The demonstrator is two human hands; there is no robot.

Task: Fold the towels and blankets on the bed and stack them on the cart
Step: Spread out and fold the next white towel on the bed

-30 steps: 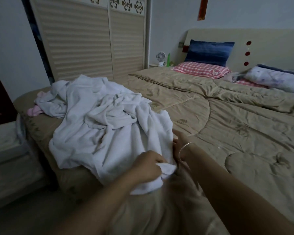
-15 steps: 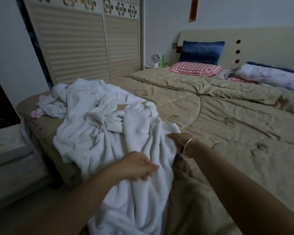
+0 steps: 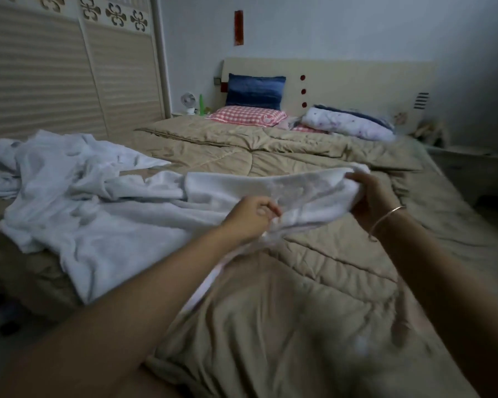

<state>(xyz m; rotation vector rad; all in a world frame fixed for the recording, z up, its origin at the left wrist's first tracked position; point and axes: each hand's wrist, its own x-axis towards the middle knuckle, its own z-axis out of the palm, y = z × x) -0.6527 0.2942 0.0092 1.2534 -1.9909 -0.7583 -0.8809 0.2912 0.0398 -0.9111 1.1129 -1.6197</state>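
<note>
A white towel (image 3: 273, 188) is stretched above the tan quilt (image 3: 314, 282) of the bed. My left hand (image 3: 249, 218) grips its near edge, fingers curled into the cloth. My right hand (image 3: 368, 196), with a thin bangle at the wrist, holds the towel's far right end, bunched in the fingers. The towel's left part still trails into a crumpled pile of white towels (image 3: 69, 196) lying on the left side of the bed. The cart is not in view.
Louvred wardrobe doors (image 3: 69, 76) stand along the left. At the headboard (image 3: 342, 81) lie a blue pillow (image 3: 255, 91), a red checked pillow (image 3: 247, 116) and a floral pillow (image 3: 348, 124). A nightstand (image 3: 469, 165) stands at the right.
Both hands have lifted one towel out of the pile and pulled it to the right over the quilt. The right hand moved far right. The view has swung right.
</note>
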